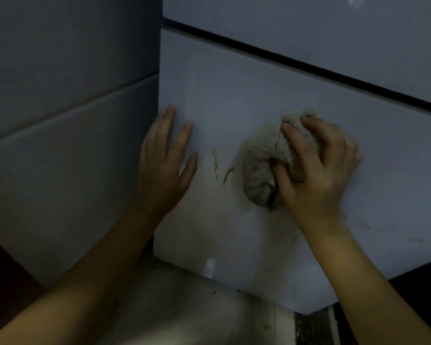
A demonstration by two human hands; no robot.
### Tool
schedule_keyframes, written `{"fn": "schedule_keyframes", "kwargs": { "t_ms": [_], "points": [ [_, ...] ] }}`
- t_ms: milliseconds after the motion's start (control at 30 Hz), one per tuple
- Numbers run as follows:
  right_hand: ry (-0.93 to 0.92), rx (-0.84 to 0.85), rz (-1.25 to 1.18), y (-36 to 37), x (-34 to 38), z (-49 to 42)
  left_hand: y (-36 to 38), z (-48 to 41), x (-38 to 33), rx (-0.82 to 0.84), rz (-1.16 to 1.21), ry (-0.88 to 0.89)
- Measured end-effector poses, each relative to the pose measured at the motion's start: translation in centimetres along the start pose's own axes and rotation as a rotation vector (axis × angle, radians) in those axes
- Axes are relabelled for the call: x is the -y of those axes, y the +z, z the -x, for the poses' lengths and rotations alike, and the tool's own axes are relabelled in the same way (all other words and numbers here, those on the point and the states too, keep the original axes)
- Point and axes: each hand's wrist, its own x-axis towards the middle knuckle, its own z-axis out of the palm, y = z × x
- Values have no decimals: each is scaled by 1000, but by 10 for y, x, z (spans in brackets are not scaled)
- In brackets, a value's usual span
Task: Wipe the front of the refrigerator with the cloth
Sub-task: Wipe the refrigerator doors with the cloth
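Note:
The white refrigerator front (pixel 246 95) fills the middle and right of the head view, with a dark gap between its upper and lower doors. My right hand (pixel 316 168) presses a bunched grey-beige cloth (pixel 261 160) against the lower door. My left hand (pixel 163 160) lies flat with fingers spread at the door's left edge, holding nothing. Two brownish streaks (pixel 220 168) mark the door between the hands, just left of the cloth.
A grey tiled wall (pixel 67 100) stands to the left of the refrigerator. Below the door lies a dirty tiled floor (pixel 197 312). Small dark scuffs (pixel 366 226) show on the door to the right of my right wrist.

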Motion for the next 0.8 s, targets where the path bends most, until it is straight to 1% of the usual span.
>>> {"fn": "schedule_keyframes", "kwargs": {
  "t_ms": [200, 367, 467, 567, 667, 800],
  "points": [
    [36, 72, -28, -2, 10, 9, -6, -1, -15, 28, 31, -72],
    [66, 37, -60, -7, 18, 0, -11, -5, -11, 24, 30, -57],
    [42, 7, -106, 3, 33, -11, -10, -4, -5, 30, 28, -33],
    [-7, 67, -152, 26, 58, -13, -9, -3, 0, 45, 33, -14],
    [-19, 122, -104, 46, 74, 1, -10, -2, 0, 65, 29, -12],
    [-13, 142, -56, 47, 66, 31, -17, -4, -4, 92, 21, -10]
  ]
}}
